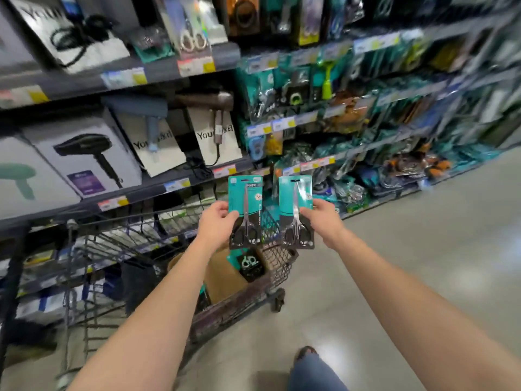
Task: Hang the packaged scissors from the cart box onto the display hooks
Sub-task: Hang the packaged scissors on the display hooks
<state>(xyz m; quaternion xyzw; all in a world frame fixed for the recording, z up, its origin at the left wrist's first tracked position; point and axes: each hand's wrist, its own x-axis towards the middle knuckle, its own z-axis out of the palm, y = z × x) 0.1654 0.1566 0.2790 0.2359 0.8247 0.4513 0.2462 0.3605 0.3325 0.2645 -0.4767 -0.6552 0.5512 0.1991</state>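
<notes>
Pinching one scissors pack (244,210) in left hand (217,224), another (296,210) in right hand (324,221); light, stiff cards, hang-holes at twelve o'clock.

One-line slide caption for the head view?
Left hand and right hand each hold a teal-carded scissors pack above the wire cart.

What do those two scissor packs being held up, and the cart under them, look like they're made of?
Pack in the left hand, left pack: teal printed card, probably under glossy clear plastic; the blades look like shiny steel, the handles black plastic. Right pack, in the right hand, looks the same. Cart: dark wire mesh, seemingly coated metal.
</notes>
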